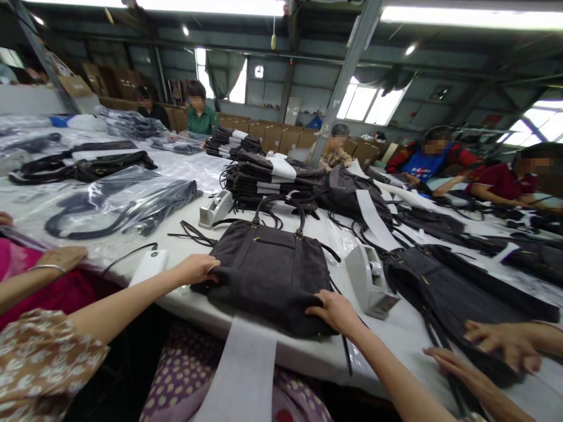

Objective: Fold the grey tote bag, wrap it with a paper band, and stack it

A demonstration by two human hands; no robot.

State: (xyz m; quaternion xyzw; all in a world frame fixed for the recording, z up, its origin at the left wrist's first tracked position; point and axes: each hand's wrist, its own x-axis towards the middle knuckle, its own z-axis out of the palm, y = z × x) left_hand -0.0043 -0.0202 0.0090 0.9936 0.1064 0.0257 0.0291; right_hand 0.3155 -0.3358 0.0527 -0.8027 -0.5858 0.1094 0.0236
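Dark bag [264, 272], centre frame, stretching left to right; left hand [197, 269] grasps its left edge, right hand [336, 310] grasps its lower-right corner.

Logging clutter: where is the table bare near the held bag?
The table shows small patches: between the white device and held bag, beyond the left forearm; and between the right forearm and neighbouring bag, in front of the right tape dispenser. Stacked bags crowd behind.

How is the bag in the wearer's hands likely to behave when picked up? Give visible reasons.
The bag will probably flop: its near side rounds softly between the left hand and right hand. It seems unlikely to slip easily, as its surface looks matte. It probably won't roll, lying broad side down.
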